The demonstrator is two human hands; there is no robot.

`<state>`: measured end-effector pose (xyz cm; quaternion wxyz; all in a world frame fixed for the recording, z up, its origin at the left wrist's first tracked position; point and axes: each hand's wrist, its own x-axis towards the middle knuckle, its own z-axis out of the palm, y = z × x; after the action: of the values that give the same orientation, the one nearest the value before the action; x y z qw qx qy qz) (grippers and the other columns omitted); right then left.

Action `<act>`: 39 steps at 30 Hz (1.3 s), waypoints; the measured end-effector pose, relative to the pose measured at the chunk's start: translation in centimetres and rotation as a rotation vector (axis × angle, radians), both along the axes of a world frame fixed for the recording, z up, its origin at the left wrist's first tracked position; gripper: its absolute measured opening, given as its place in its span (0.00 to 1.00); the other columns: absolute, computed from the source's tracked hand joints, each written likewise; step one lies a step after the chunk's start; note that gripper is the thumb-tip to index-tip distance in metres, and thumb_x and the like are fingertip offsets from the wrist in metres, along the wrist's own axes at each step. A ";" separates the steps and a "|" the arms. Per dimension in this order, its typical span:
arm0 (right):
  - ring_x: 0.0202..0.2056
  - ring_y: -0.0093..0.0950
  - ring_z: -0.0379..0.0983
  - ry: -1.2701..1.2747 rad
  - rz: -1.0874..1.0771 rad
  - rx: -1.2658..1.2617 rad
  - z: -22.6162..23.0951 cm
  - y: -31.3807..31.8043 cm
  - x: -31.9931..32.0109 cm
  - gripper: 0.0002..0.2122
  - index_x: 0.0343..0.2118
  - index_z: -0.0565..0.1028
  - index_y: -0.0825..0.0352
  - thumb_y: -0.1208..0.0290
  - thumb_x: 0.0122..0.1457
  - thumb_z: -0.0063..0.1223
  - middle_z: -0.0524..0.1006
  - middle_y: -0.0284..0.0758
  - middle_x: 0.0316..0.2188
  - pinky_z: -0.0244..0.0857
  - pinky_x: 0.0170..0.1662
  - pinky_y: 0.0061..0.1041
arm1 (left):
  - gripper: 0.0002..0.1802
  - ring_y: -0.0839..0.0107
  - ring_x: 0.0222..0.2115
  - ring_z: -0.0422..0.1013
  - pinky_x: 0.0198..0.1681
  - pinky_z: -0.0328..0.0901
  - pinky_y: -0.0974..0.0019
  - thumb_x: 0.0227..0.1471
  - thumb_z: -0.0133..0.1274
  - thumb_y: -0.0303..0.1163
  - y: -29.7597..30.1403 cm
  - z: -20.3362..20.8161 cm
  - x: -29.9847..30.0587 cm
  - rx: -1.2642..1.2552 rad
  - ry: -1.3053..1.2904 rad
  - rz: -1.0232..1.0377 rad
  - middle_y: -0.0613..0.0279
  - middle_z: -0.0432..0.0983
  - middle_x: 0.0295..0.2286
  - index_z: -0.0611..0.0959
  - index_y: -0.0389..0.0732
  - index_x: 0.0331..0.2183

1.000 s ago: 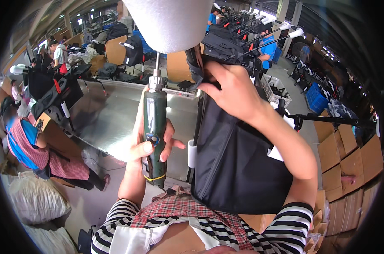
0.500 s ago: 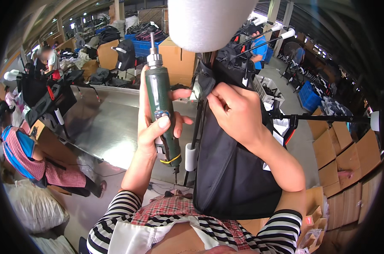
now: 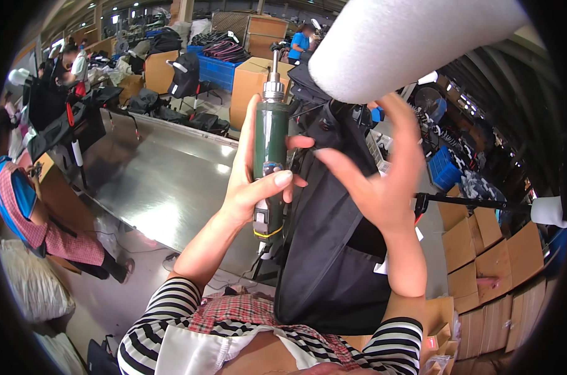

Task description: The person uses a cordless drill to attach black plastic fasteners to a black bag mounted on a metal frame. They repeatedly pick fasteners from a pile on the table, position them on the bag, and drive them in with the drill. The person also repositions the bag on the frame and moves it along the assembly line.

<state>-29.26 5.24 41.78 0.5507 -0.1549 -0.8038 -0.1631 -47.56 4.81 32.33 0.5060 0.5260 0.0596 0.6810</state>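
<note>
Up at chest height, the left hand (image 3: 253, 181) is wrapped round a green electric screwdriver (image 3: 269, 164), fingers curled about the barrel and thumb pressed across its lower body, bit pointing straight up. Just beside it, the right hand (image 3: 383, 181) is spread wide, fingers fanned and gripping nothing; its palm faces the black bag (image 3: 324, 250), though whether it touches the fabric I cannot tell.

That screwdriver looks rigid and fairly weighty, a smooth cylinder, so the full fist round its middle seems the sound hold. The bag hangs limp from the frame under a white foam-wrapped bar (image 3: 396, 44); soft, floppy cloth by the look of it, likely to fold away under pressure, so it would want bracing near its upper edge, close to the hardware.

Beyond the hands, a shiny metal table (image 3: 164, 181) runs off left, with more black bags (image 3: 64, 119) hung on stands. Cardboard boxes (image 3: 489, 250) are stacked at right, and another person in a checked top (image 3: 21, 206) bends low at far left.
</note>
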 end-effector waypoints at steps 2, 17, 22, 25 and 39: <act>0.43 0.45 0.77 -0.075 0.124 -0.316 -0.8 2.0 -1.3 0.21 0.47 0.73 0.71 0.70 0.52 0.67 0.79 0.47 0.40 0.68 0.47 0.36 | 0.65 0.71 0.22 0.75 0.35 0.76 0.64 0.46 0.63 0.32 -0.3 -0.2 -0.1 -0.021 0.008 0.015 0.38 0.70 0.51 0.32 0.57 0.68; 0.24 0.38 0.80 -0.086 0.045 -0.175 -5.7 4.2 -0.7 0.16 0.46 0.74 0.72 0.79 0.55 0.61 0.79 0.43 0.24 0.71 0.27 0.30 | 0.71 0.65 0.20 0.74 0.25 0.70 0.66 0.40 0.67 0.24 -7.8 -6.8 -2.6 -0.270 0.273 -0.254 0.45 0.73 0.30 0.33 0.53 0.69; 0.27 0.39 0.81 -0.101 0.036 -0.160 -5.5 4.1 -0.4 0.14 0.46 0.75 0.73 0.79 0.55 0.59 0.81 0.44 0.30 0.72 0.30 0.31 | 0.70 0.67 0.19 0.73 0.28 0.71 0.63 0.39 0.66 0.25 -8.4 -6.3 -2.2 -0.297 0.232 -0.305 0.48 0.72 0.29 0.34 0.54 0.69; 0.31 0.36 0.82 -0.113 0.026 -0.211 -5.5 3.6 -0.4 0.13 0.46 0.76 0.73 0.80 0.57 0.57 0.83 0.41 0.37 0.73 0.34 0.29 | 0.69 0.66 0.18 0.72 0.29 0.72 0.62 0.40 0.66 0.26 -8.4 -6.2 -2.2 -0.312 0.222 -0.319 0.48 0.72 0.29 0.34 0.55 0.69; 0.24 0.38 0.79 -0.038 -0.028 -0.135 -6.2 3.5 -1.1 0.12 0.44 0.76 0.72 0.79 0.57 0.56 0.81 0.43 0.27 0.71 0.27 0.32 | 0.61 0.69 0.16 0.69 0.29 0.69 0.61 0.47 0.55 0.21 -8.8 -5.4 0.6 -0.290 0.000 -0.453 0.55 0.67 0.25 0.35 0.59 0.69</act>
<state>-30.33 8.71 35.53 0.5215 -0.1996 -0.8210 -0.1190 -46.96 -3.98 26.96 0.7156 0.4478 0.0370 0.5348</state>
